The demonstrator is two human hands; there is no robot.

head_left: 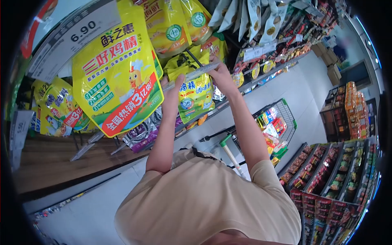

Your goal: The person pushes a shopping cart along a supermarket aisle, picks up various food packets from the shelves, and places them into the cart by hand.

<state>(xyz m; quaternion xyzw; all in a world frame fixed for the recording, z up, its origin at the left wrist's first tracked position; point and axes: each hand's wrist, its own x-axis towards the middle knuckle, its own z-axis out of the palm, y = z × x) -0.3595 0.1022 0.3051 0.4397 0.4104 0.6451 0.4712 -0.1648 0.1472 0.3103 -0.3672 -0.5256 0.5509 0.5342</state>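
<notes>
My left hand (172, 93) is closed on the left end of a clear price-label strip (192, 76) at the front of a shelf hook. The fingers of my right hand (221, 76) are closed on its other end. Just behind and below the strip hangs a yellow seasoning bag (197, 101), between my two hands. To the left of my left hand hangs a large yellow bag-shaped sign (118, 73) with red print, partly hiding the bags behind it. Part of my left hand's fingers is hidden by the strip and the bags.
A price card (83, 36) reads 6.90 at upper left. White pouches (267, 20) hang at upper right. A shopping cart (288, 112) with packages stands right of my right arm. Shelves of packets (339, 171) stand at lower right, with cartons (326, 61) farther off. A brown shelf board (49, 163) lies left.
</notes>
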